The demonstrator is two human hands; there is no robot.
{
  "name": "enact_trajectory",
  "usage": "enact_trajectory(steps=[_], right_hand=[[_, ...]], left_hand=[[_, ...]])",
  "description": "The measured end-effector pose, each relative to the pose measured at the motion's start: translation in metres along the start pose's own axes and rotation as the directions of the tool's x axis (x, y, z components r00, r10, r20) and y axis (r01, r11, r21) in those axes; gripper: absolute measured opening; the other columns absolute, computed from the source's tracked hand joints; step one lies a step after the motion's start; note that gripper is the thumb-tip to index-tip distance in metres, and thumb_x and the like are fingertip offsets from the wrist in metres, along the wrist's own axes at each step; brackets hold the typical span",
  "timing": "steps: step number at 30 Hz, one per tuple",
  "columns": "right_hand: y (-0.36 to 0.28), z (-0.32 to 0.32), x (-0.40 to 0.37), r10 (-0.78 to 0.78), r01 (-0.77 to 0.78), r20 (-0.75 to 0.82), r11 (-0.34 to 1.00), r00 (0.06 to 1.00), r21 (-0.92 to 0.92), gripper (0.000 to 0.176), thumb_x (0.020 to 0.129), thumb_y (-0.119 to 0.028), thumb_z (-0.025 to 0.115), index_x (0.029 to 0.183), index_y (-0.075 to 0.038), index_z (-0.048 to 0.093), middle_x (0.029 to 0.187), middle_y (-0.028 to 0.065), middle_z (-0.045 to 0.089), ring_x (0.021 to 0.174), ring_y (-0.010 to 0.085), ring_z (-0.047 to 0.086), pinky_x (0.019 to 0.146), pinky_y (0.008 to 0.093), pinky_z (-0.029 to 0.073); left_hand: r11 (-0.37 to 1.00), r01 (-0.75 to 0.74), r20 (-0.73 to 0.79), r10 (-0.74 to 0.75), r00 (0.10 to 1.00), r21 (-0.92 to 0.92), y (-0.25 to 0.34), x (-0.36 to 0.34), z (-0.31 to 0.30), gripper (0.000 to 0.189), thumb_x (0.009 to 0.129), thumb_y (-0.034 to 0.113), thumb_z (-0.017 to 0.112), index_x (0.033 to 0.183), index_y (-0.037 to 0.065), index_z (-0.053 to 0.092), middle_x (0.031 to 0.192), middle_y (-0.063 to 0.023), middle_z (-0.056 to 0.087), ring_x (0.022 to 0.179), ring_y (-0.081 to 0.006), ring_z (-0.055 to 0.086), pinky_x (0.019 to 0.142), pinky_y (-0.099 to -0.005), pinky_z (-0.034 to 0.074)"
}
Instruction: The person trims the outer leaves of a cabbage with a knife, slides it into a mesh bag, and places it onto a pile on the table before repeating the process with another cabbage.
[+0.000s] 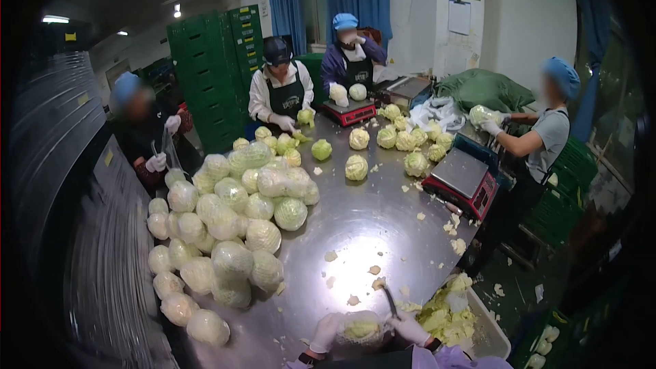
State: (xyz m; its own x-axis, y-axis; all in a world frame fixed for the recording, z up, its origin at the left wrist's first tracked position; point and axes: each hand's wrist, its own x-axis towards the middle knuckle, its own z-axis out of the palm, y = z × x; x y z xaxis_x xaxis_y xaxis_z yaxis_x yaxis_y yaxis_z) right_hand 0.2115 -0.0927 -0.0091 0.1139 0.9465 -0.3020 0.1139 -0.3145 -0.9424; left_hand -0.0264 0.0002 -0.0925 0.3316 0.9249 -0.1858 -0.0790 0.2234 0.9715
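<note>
At the bottom of the view, my gloved left hand [326,332] is closed on the left side of a cabbage [361,329] wrapped in a white foam net. On the cabbage's other side is my gloved right hand [410,329], its fingers wrapped round a slim, dark, curved tool that looks like a knife [390,303]. The tool points away from me over the steel table [342,260]. A brownish cut piece [378,283] lies by its tip, with several similar scraps nearby. Part of the netted cabbage is hidden by my hands.
Many wrapped cabbages [232,260] are heaped on the left. Bare cabbages [356,167] and two red scales [465,176] stand farther back. A white bin [497,333] of trimmed leaves sits at my right. Several co-workers stand round the table. Green crates [212,82] are stacked behind.
</note>
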Motion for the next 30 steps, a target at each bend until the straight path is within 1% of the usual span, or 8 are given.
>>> enact_trajectory(steps=[2, 4, 5, 6, 8, 12, 17, 30], right_hand=[[0.004, -0.008, 0.005, 0.264, -0.251, 0.057, 0.798, 0.963, 0.548, 0.015, 0.093, -0.016, 0.051, 0.089, -0.002, 0.055, 0.072, 0.0045, 0.055, 0.059, 0.0131, 0.056, 0.056, 0.0245, 0.046], [0.002, -0.002, -0.005, -0.1, 0.087, 0.03, 0.953, 0.995, 0.289, 0.018, 0.095, -0.013, 0.042, 0.087, -0.002, 0.054, 0.077, 0.0029, 0.056, 0.071, 0.0114, 0.054, 0.063, 0.024, 0.046], [0.046, -0.007, 0.012, -0.086, -0.222, 0.272, 0.372, 0.958, 0.901, 0.018, 0.094, -0.015, 0.044, 0.088, -0.002, 0.055, 0.078, 0.0026, 0.057, 0.072, 0.012, 0.055, 0.064, 0.0243, 0.046], [0.041, -0.001, 0.007, 0.197, -0.169, -0.004, 0.853, 0.98, 0.494, 0.019, 0.094, -0.016, 0.045, 0.093, -0.002, 0.058, 0.08, 0.0029, 0.059, 0.073, 0.0135, 0.056, 0.064, 0.0248, 0.047], [0.037, -0.001, 0.016, 0.264, -0.216, 0.023, 0.732, 0.964, 0.647, 0.025, 0.092, -0.02, 0.049, 0.1, 0.002, 0.059, 0.081, 0.0054, 0.065, 0.07, 0.0164, 0.061, 0.063, 0.0274, 0.049], [0.091, 0.023, 0.033, -0.093, -0.08, -0.338, 0.883, 0.937, -0.463, 0.025, 0.091, -0.02, 0.053, 0.1, 0.003, 0.056, 0.079, 0.0176, 0.063, 0.07, 0.028, 0.062, 0.065, 0.0357, 0.047], [0.061, 0.048, 0.04, -0.109, 0.046, -0.345, 0.981, 0.932, -0.187, 0.019, 0.09, -0.02, 0.057, 0.096, -0.002, 0.054, 0.069, 0.0163, 0.053, 0.06, 0.0258, 0.051, 0.06, 0.0367, 0.043], [-0.022, 0.06, 0.031, 0.049, -0.001, -0.093, 0.891, 0.995, 0.454, 0.008, 0.093, -0.013, 0.054, 0.093, -0.005, 0.057, 0.078, -0.0022, 0.053, 0.067, 0.0062, 0.047, 0.061, 0.0249, 0.04]], left_hand=[[0.943, -0.196, -0.029, 0.211, 0.977, 0.268, -0.006, -0.001, 0.003, 0.021, 0.093, 0.015, 0.05, 0.091, -0.001, 0.062, 0.083, -0.0181, 0.064, 0.072, -0.0308, 0.06, 0.07, -0.0351, 0.048], [0.814, -0.188, -0.011, 0.233, 0.972, 0.55, 0.043, -0.01, 0.014, 0.023, 0.093, 0.015, 0.047, 0.091, -0.001, 0.063, 0.082, -0.0206, 0.063, 0.071, -0.032, 0.06, 0.069, -0.0369, 0.048], [0.828, -0.203, -0.031, 0.257, 0.966, 0.523, 0.047, -0.01, 0.018, 0.024, 0.093, 0.016, 0.047, 0.092, -0.002, 0.063, 0.084, -0.0209, 0.063, 0.073, -0.0323, 0.06, 0.07, -0.0373, 0.048], [0.839, -0.221, -0.052, 0.283, 0.958, 0.497, 0.039, -0.008, 0.018, 0.025, 0.093, 0.016, 0.047, 0.093, -0.002, 0.064, 0.085, -0.0212, 0.063, 0.074, -0.0327, 0.061, 0.071, -0.0376, 0.048], [0.802, -0.174, -0.07, 0.259, 0.963, 0.572, 0.015, -0.002, 0.015, 0.024, 0.093, 0.014, 0.046, 0.093, -0.002, 0.063, 0.081, -0.0224, 0.063, 0.074, -0.0281, 0.064, 0.068, -0.0369, 0.048], [0.882, -0.075, -0.063, 0.117, 0.991, 0.466, 0.024, 0.001, 0.024, 0.027, 0.096, 0.019, 0.046, 0.101, -0.001, 0.064, 0.091, -0.0194, 0.066, 0.084, -0.026, 0.065, 0.073, -0.0341, 0.049], [0.683, 0.536, 0.327, -0.424, 0.844, -0.496, 0.096, -0.024, 0.024, 0.045, 0.1, 0.034, 0.037, 0.128, 0.001, 0.049, 0.125, -0.0136, 0.056, 0.113, -0.0256, 0.056, 0.097, -0.0356, 0.045], [0.466, 0.555, 0.386, -0.412, 0.825, -0.689, 0.135, -0.044, 0.02, 0.058, 0.099, 0.046, 0.035, 0.126, -0.003, 0.049, 0.123, -0.0207, 0.056, 0.113, -0.0327, 0.055, 0.1, -0.0458, 0.044]])
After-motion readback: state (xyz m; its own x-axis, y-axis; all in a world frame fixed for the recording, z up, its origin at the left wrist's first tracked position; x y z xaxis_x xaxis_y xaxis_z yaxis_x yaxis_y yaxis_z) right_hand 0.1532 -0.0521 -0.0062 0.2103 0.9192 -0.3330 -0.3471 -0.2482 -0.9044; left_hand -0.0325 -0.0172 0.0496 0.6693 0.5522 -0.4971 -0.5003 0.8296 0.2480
